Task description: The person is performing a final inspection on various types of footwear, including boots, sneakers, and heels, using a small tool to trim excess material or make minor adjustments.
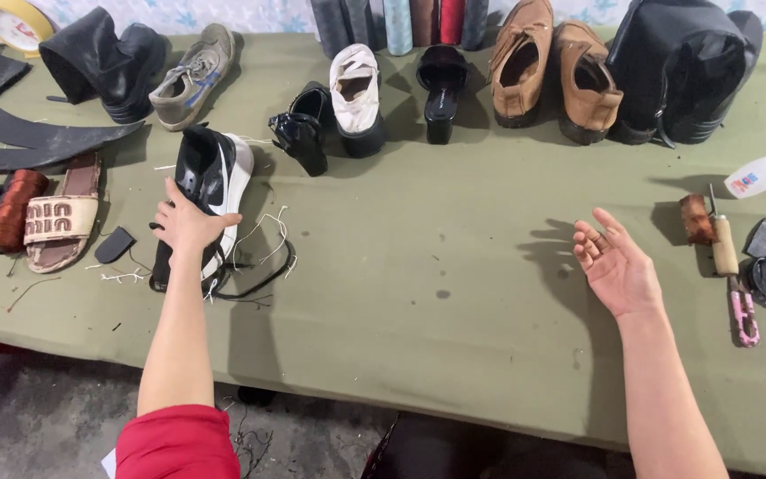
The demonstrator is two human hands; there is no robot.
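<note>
Left hand [186, 222] lay on black & white sneaker [207, 193], which sat on its side on the surface [418, 266] toward the near-left, sole edge facing right. Fingers spread over the heel end, thumb toward the white sole; contact looked light, not a closed grip yet. Loose white threads [268, 232] & a black cord [259, 282] trailed off the shoe toward the near edge.

Right hand [618, 266] hovered w/ nothing in it over bare cloth right of centre, palm turned up/inward, fingers loosely curled & apart. Wooden-handled awl [723, 241] & pink-handled tool [743, 312] lay just beyond it near the right edge.

Judgement, for doing this grasp well: wrap fingers round the heel counter rather than pressing flat on top, since the shoe rested on its side & could roll. Lift clear w/ threads & cord hanging free, or gather them first; they could snag on the near edge. The small dark patch [115, 245] & beige slide sandal [59, 222] sat just left, so draw the shoe right, toward open cloth. Back row, incl. glossy black heeled shoe [299, 133], stood well apart, no risk there.
</note>
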